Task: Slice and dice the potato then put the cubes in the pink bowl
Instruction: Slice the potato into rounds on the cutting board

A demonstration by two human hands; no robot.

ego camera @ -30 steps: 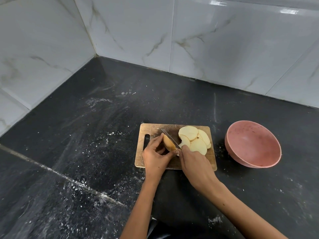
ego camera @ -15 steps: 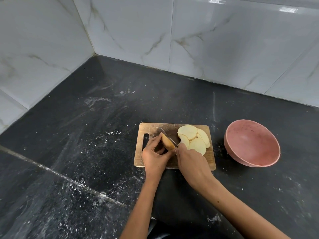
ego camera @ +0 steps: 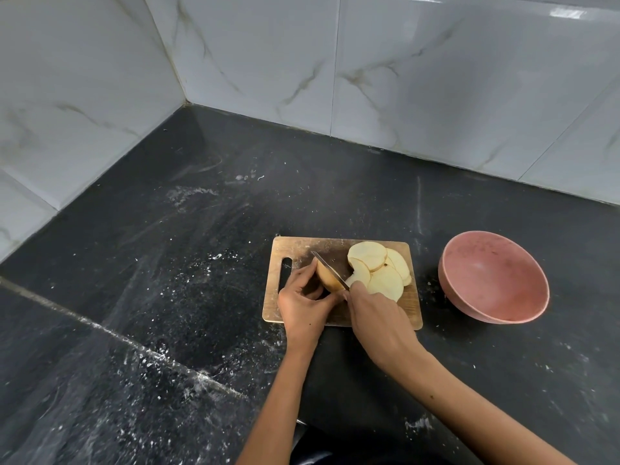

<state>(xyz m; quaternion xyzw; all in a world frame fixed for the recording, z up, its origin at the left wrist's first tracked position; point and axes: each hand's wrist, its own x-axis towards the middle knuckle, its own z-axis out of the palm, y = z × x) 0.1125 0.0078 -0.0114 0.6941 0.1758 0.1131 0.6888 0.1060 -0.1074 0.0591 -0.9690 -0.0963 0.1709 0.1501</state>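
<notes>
Both hands work at the wooden cutting board (ego camera: 295, 250): the left hand (ego camera: 303, 305) curls round the remaining potato end (ego camera: 327, 280), and the right hand (ego camera: 375, 317) grips the knife (ego camera: 330, 270), handle hidden in the fist. Blade runs from 5 toward 11 o'clock, touching the potato's right face. Cut slices (ego camera: 379, 271) lie at 3 o'clock of it; the pink bowl (ego camera: 496, 280), empty, sits farther out at 3 o'clock, nearer the right hand.

Cutting board (ego camera: 303, 246) is sat on the countertop (ego camera: 167, 280) at center, bowl (ego camera: 496, 278) parked at its 3 o'clock, well apart. On the board, the potato end (ego camera: 327, 280) is found at 9 o'clock of the knife blade (ego camera: 330, 270), with cut slices (ego camera: 379, 270) piled overlapping at the blade's 3 o'clock.
</notes>
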